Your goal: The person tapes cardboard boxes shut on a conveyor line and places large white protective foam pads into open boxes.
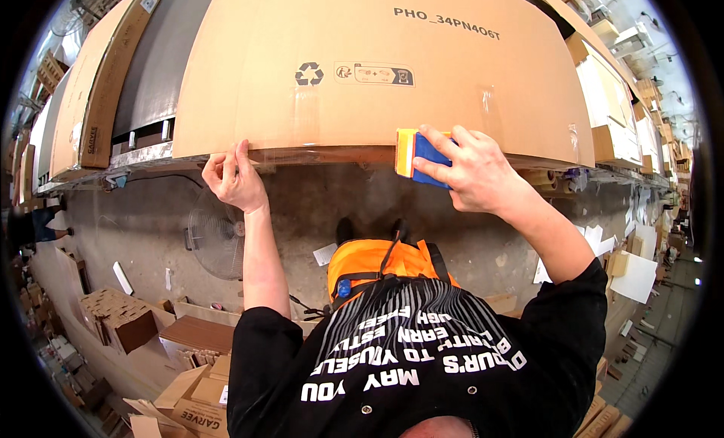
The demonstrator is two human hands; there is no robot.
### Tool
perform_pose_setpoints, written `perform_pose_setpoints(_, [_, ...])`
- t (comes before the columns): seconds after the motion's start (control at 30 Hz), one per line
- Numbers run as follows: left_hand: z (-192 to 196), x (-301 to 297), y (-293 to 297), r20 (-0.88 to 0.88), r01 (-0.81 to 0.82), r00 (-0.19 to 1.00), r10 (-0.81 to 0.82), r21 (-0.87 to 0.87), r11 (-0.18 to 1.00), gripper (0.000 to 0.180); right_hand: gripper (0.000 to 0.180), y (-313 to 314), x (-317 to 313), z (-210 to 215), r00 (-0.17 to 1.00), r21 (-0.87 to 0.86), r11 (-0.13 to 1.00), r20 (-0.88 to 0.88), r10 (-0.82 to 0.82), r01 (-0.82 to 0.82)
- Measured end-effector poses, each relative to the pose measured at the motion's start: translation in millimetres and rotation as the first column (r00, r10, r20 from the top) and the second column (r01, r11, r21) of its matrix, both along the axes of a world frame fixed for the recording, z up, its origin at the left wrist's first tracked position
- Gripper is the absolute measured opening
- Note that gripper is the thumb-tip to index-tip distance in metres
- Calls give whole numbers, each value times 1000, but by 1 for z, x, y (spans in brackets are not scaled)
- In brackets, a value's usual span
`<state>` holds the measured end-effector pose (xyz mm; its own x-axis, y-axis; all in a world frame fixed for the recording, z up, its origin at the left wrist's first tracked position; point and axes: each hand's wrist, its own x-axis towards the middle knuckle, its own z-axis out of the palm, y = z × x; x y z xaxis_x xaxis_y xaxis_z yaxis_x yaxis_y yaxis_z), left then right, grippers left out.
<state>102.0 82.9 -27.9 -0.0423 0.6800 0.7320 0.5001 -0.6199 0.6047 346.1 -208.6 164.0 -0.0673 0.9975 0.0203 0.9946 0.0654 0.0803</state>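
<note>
A large brown cardboard box [362,114] lies in front of me, with printed symbols on its top and strips of clear tape at its near edge. My right hand [475,170] grips a blue block-shaped tool [431,160] with a yellow and white end, held against that near edge, right of the middle. Its exact kind is not plain. Farther left, my left hand [235,178] has its fingers curled and pinched together at the box's near edge. Whatever may be between those fingertips is too small to make out.
The box rests on a dark conveyor [162,57]. Another carton [105,84] stands at the left, with white panels [607,84] at the right. On the floor behind me are a round fan [217,238], stacked cardboard [121,317] and paper scraps. An orange waist bag [388,263] hangs on me.
</note>
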Motion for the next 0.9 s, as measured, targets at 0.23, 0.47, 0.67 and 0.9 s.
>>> perform_pose_setpoints(0.23, [-8,-4,3,-41,-244,966,254,-461,853,113,55,18,-5,0,996,-133,987,17,-89,91])
perform_pose_setpoints(0.47, [23,57,-35,-438,-7,885,157,324,946,38,55,30,-9,5,987,-262,956,-56,-150,131])
perform_pose_setpoints(0.67, [-16,56,-10,-432,160,902,26,388,908,42,25,34,-11,-9,989,-240,968,-111,-101,72])
perform_pose_setpoints(0.9, [-21,21,19,-567,150,822,50,301,942,53,32,-83,90,3,948,-374,918,-221,-231,136])
